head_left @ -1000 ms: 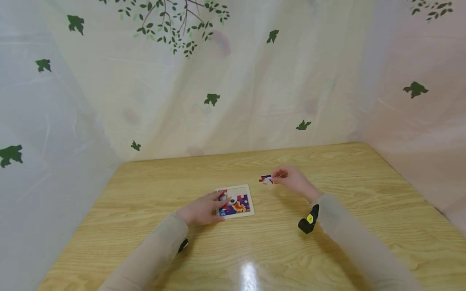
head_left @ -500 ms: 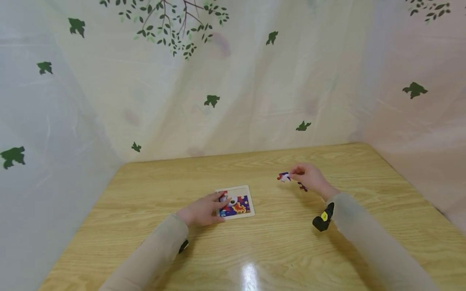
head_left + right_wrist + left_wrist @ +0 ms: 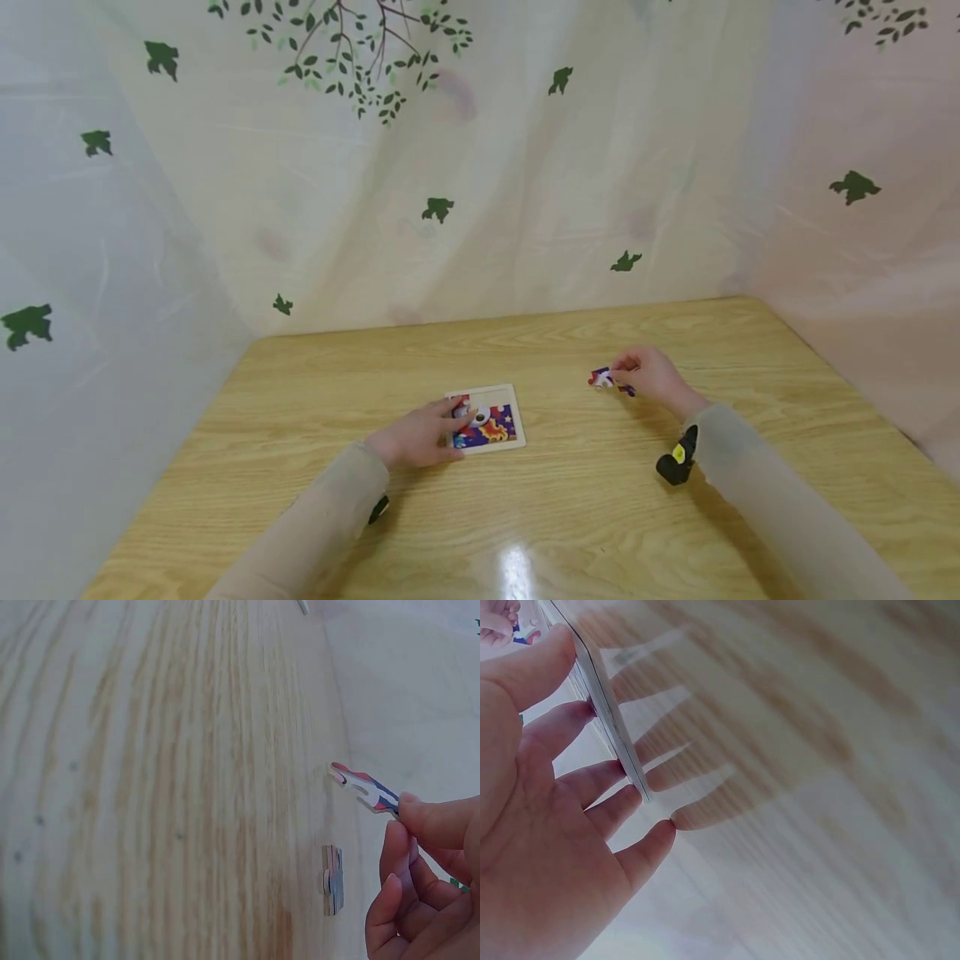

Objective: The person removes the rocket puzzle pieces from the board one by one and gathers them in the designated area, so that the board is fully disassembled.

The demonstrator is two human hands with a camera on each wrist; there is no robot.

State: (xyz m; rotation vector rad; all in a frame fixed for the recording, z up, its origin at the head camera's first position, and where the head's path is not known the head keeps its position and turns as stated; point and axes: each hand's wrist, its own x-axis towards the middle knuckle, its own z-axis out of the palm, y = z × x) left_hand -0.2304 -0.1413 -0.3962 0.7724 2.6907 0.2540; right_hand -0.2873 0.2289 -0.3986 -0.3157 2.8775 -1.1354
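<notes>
In the head view my left hand (image 3: 423, 433) rests on the left side of a jigsaw puzzle tray (image 3: 492, 394), fingers spread over the picture. The left wrist view has fingertips along the tray's edge (image 3: 615, 724). Purple, red and white pieces fill most of the tray; a strip along its far side shows bare board. My right hand (image 3: 654, 379) pinches a white, red and purple puzzle piece (image 3: 602, 377) between thumb and fingers, raised over the table in the right wrist view. Beneath it lie dark puzzle pieces (image 3: 333, 880), seen edge-on and partly hidden by the hand in the head view.
Both hands work over a wood-grain table (image 3: 450, 517). A pale curtain (image 3: 525, 183) with printed leaves and green birds hangs behind the table and at both sides. Black straps with a small device (image 3: 677, 457) sit at the wrists.
My right hand has carried the puzzle piece to the right, then slightly down, bringing it over the dark pieces on the table. The left hand stays on the tray.
</notes>
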